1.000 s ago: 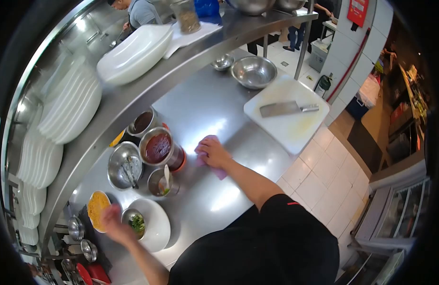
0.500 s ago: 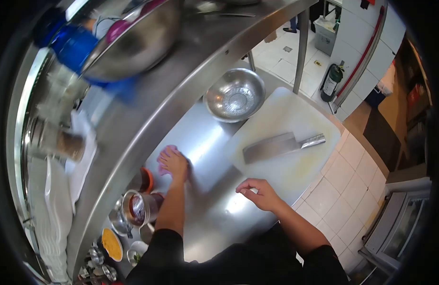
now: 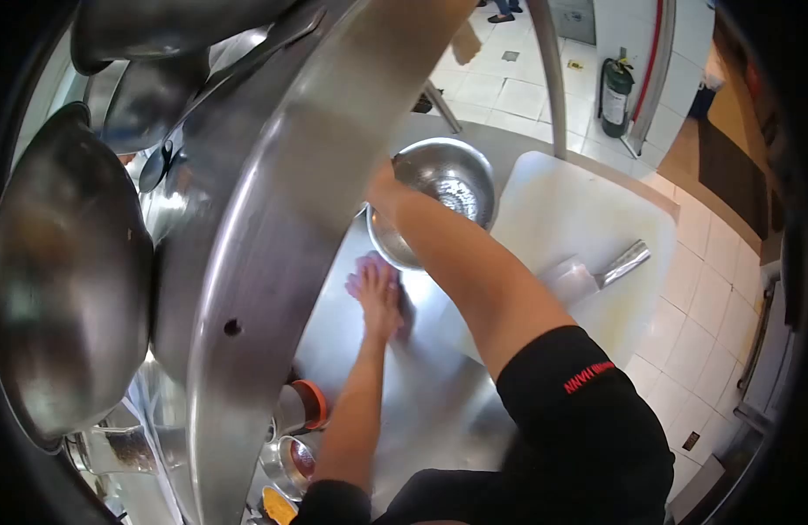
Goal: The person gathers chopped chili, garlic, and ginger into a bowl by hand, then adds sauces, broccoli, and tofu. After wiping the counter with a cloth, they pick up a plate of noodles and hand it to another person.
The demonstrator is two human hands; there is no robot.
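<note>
My left hand (image 3: 377, 293) lies on a crumpled pink cloth (image 3: 356, 286), pressing it to the steel counter with its fingers stretched out. My right arm crosses over a steel bowl (image 3: 466, 184), and the visible edge of my right hand (image 3: 383, 186) is at the bowl's left side. The fingers of that hand are hidden behind the raised steel shelf, so what they touch does not show. To the right, a cleaver (image 3: 624, 263) rests on the white cutting board (image 3: 587, 197), its blade partly covered by my right arm.
The raised steel shelf (image 3: 272, 175) runs close along the left, bearing large metal bowls (image 3: 71, 280). Below it stand a container with an orange rim (image 3: 311, 404) and a bowl of orange food (image 3: 279, 506). A fire extinguisher (image 3: 615, 98) stands beyond the counter.
My right hand has moved from above the counter's near side forward and left to the bowl. My left hand stays on the cloth. The view has shifted, bringing the shelf closer.
</note>
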